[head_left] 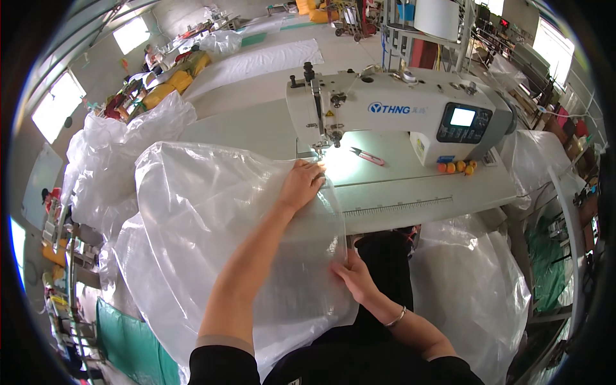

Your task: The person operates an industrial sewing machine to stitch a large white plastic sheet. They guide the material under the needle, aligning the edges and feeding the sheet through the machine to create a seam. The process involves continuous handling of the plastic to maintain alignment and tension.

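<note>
A large piece of clear plastic sheeting (212,192) spreads over the left of the sewing table and hangs down across my lap. Its right edge runs up to the needle area of a white industrial sewing machine (398,106), where a lamp glows. My left hand (303,186) lies on the sheeting just in front of the presser foot, fingers bent and close together on the plastic. Lower down, my right hand (356,277) grips the hanging edge, thumb on top and the other fingers largely hidden. Red-handled thread snips (367,156) rest on the table behind the needle.
Several small orange fruits (460,167) sit at the machine's base. A ruler scale (398,206) runs along the table's front. Crumpled plastic (102,160) is heaped at left, and more plastic (468,276) hangs at right. A person (153,59) is far back at left.
</note>
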### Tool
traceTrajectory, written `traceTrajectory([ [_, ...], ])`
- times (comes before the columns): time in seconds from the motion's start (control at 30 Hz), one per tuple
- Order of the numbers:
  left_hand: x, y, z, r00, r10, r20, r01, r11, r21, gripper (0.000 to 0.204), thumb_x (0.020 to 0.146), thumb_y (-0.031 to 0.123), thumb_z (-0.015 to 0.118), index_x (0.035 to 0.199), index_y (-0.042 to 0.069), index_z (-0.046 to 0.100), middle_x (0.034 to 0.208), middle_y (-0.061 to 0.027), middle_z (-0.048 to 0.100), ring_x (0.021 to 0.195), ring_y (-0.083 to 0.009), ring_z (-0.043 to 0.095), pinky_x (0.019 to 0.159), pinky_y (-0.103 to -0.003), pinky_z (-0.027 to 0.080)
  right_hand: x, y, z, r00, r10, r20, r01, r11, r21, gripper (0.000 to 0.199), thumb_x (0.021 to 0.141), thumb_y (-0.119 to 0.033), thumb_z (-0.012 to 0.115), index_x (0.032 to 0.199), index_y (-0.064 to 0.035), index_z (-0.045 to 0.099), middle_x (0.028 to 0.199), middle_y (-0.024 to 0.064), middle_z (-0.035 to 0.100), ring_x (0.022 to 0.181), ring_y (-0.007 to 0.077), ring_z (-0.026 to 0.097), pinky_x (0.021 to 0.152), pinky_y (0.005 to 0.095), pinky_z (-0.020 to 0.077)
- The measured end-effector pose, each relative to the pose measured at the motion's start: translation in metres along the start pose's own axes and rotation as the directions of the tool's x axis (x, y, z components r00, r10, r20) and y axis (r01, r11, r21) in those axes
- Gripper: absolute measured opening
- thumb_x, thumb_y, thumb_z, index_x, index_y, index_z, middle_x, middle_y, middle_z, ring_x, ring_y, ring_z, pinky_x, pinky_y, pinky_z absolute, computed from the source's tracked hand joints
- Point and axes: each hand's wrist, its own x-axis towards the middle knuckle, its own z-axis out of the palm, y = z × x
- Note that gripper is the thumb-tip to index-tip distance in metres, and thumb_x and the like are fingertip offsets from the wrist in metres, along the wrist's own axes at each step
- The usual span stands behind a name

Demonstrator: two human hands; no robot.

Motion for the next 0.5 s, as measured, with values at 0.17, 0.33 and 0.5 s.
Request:
traceTrajectory([
  [0.17,0.004,0.002,-0.001,0.998,0.023,0.055,-0.026,0.998,0.056,0.023,0.083,0.019,0.065,0.103,0.008,0.067,0.115,-0.0046,0.067,0.101,-0.0269,0.055,0.094,-0.036,0.045,-0.028,-0.029,-0.005,0.919,-0.376,0.118,0.365,0.698,-0.616,0.056,0.090,-0.007,0.058,0.141,-0.0003,0.037,0.062,0.0091,0.056,0.051,0.0197,0.058,0.049,0.0350,0.0470],
  [0.33,0.002,0.006,-0.002,0.998,0.020,0.064,-0.023,0.999,0.042,0.027,0.083,0.023,0.067,0.104,0.007,0.067,0.116,-0.0067,0.066,0.104,-0.0279,0.054,0.095,-0.035,0.043,-0.022,-0.010,-0.023,0.902,-0.361,0.238,0.373,0.372,-0.850,0.053,0.089,-0.009,0.057,0.139,-0.0018,0.041,0.066,0.0152,0.061,0.056,0.0330,0.060,0.049,0.0403,0.0474],
  [0.5,-0.002,0.014,-0.003,0.999,-0.005,0.041,0.004,1.000,0.021,0.031,0.082,0.024,0.068,0.108,0.007,0.067,0.118,-0.0075,0.065,0.107,-0.0288,0.054,0.098,-0.036,0.042,0.003,-0.011,-0.036,0.913,-0.407,0.012,0.331,0.723,-0.607,0.024,0.090,-0.017,0.061,0.108,-0.0003,0.064,0.065,0.0145,0.062,0.053,0.0281,0.063,0.049,0.0357,0.0463],
])
